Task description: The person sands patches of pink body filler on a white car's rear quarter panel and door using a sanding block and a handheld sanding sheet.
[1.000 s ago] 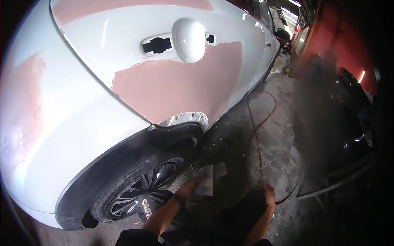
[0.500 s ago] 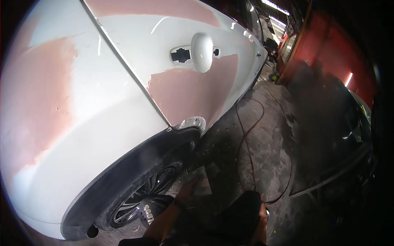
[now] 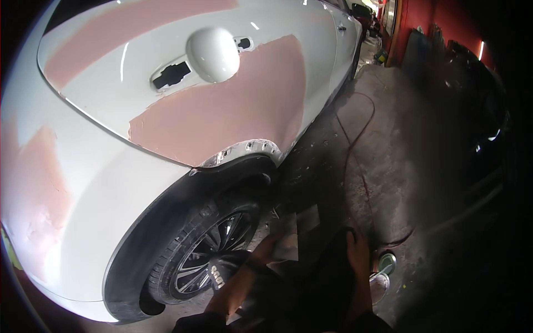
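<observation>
My left hand (image 3: 265, 251) is closed on a flat, pale rectangular sheet (image 3: 287, 247), in front of the car wheel. A second greyish flat piece (image 3: 308, 217) shows just beyond it; whether I hold that too is unclear. My right hand (image 3: 358, 244) rests against my dark-clothed knee, its fingers mostly lost in shadow. Before me stands a white car (image 3: 100, 183) with dull pink patches of body filler (image 3: 222, 116) on its door and rear panel. A rounded white door handle (image 3: 212, 55) sticks out between two dark openings.
The black-tyred wheel (image 3: 216, 250) sits close on my left. Right of my right hand are an open round can (image 3: 387, 262) and another round container (image 3: 380, 286). A thin reddish hose (image 3: 345, 166) loops over the stained floor. Farther right stands a dark, shiny car body (image 3: 472, 122).
My view has shifted, so the door and its filler patch sit farther left and higher. Both hands appear higher in view. The round containers beside my right arm now show.
</observation>
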A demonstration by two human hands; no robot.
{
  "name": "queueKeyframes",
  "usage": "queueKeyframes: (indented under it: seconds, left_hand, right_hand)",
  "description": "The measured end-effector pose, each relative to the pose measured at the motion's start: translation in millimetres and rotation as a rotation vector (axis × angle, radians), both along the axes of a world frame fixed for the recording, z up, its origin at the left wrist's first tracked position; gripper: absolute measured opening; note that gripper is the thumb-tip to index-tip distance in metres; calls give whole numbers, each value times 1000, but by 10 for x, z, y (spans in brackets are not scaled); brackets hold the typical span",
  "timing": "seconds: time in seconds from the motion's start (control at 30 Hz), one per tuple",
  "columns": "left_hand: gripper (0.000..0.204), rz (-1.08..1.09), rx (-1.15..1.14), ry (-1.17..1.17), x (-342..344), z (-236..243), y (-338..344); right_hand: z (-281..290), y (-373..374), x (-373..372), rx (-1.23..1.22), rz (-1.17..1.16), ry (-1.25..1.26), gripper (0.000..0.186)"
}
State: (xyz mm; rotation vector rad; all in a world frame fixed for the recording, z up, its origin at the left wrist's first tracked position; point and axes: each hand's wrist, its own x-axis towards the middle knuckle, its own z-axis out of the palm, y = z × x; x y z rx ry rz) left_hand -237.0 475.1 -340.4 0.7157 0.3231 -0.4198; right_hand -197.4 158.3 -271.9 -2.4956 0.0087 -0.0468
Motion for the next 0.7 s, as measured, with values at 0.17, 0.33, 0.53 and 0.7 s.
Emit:
queueKeyframes:
  seconds: [0.17,0.33,0.53,0.7]
  left_hand:
    - [48,211,60,55,-266,500,-66]
    - [45,355,-54,97,-451,278,-155]
    - [42,438,186,120,-612,633,-324]
    - [47,297,25,141,-581,409,-191]
  right_hand:
    - [-788,521,281,270,560,-201,43]
    - [-1234,1120,131,742,645,261,36]
    - [-482,1383,103,880,487,443,43]
    - [-1008,1529,232,978,334,35,45]
